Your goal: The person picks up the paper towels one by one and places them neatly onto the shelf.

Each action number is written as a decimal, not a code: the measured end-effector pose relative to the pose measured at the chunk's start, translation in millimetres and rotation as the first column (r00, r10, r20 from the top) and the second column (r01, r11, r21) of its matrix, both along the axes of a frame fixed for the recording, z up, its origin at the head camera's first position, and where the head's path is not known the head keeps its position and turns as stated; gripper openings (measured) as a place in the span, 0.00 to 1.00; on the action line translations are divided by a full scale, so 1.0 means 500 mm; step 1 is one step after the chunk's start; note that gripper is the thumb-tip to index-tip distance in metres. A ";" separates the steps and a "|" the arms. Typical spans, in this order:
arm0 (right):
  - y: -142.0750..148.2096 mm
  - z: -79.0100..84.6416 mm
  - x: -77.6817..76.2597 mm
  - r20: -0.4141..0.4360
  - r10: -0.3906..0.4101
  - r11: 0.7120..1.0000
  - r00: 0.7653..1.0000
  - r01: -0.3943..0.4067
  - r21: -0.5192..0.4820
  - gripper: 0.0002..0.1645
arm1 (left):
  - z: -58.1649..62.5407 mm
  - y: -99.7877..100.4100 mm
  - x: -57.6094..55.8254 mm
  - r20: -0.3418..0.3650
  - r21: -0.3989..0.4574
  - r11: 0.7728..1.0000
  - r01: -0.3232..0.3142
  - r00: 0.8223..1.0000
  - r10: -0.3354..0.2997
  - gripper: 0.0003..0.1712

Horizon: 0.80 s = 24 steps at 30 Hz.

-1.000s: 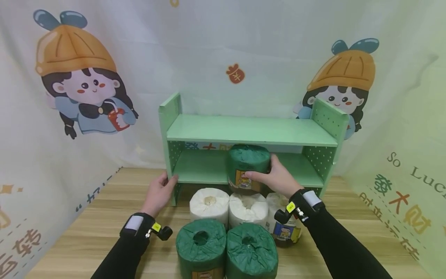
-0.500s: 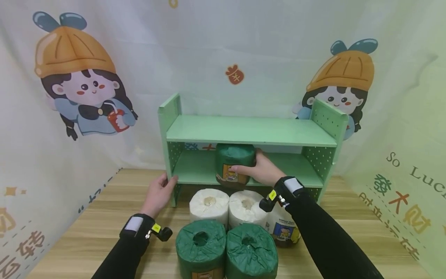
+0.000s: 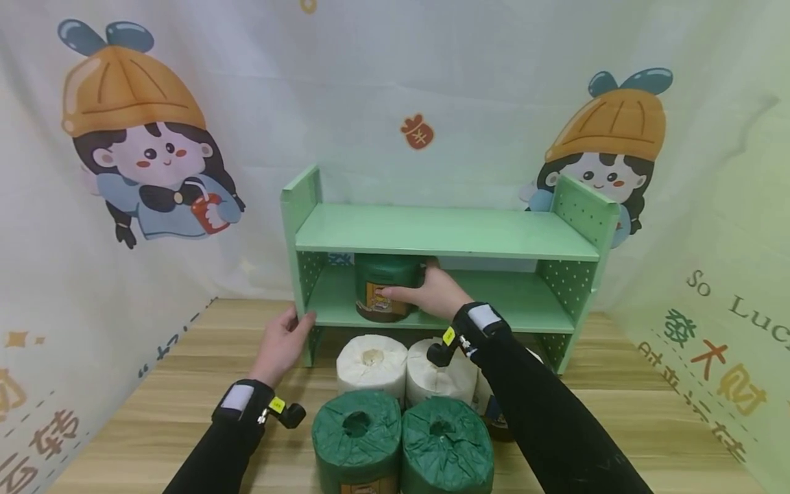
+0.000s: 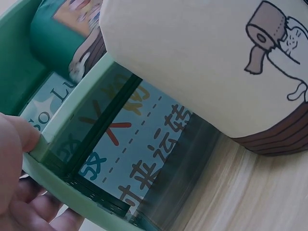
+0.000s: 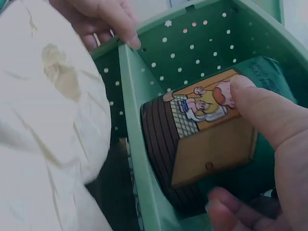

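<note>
In the head view, a green-wrapped toilet roll (image 3: pixel 375 271) stands inside the lower tier of the mint-green shelf (image 3: pixel 444 230), left of its middle, right up under the upper board. My right hand (image 3: pixel 435 291) holds this roll by its right side. The right wrist view shows the thumb (image 5: pixel 264 103) lying across the printed label, with fingers around the wrapper's other side. My left hand (image 3: pixel 284 346) grips the shelf's left side panel. In the left wrist view its thumb (image 4: pixel 19 134) is on the front edge and the fingers curl behind the panel.
Before the shelf stand white-wrapped toilet rolls (image 3: pixel 372 360), one (image 3: pixel 487 412) partly hidden behind the right sleeve. Two green toilet rolls (image 3: pixel 358 439) stand nearer on the wooden table (image 3: pixel 185 384). A printed cloth (image 3: pixel 370 89) hangs behind and at both sides.
My right hand has carried the green toilet roll leftward and deeper into the shelf's lower tier. The right forearm now covers more of the rightmost white roll. My left hand has stayed in place.
</note>
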State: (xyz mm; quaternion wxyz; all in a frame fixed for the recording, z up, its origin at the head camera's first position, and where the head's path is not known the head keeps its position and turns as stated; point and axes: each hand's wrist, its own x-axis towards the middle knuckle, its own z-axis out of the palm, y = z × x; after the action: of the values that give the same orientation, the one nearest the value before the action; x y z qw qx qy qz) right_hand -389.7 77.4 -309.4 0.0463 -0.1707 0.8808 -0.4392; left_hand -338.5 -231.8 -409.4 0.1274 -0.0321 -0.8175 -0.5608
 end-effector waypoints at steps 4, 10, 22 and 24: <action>-0.017 0.003 0.006 -0.046 -0.008 0.999 0.999 0.009 0.036 0.59 | 0.005 0.004 0.001 -0.008 -0.007 1.000 -0.008 1.000 0.008 0.30; -0.035 0.009 0.021 -0.096 -0.028 0.996 0.995 0.035 0.076 0.52 | 0.006 0.007 0.006 -0.010 -0.002 1.000 -0.021 1.000 0.021 0.28; -0.051 -0.001 0.024 -0.069 0.007 1.000 0.998 -0.005 0.020 0.44 | 0.004 0.005 0.008 -0.002 0.010 1.000 -0.025 1.000 0.025 0.28; -0.052 -0.002 0.024 -0.059 0.022 1.000 0.998 -0.021 0.011 0.44 | 0.004 0.005 0.007 -0.005 0.009 1.000 -0.020 1.000 0.020 0.29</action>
State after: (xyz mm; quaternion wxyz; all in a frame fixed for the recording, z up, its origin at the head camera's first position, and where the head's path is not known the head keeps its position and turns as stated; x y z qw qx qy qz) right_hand -377.7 51.6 -310.6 0.0259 -0.1927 0.8822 -0.4288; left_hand -334.9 -229.6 -407.3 0.1353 -0.0247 -0.8149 -0.5630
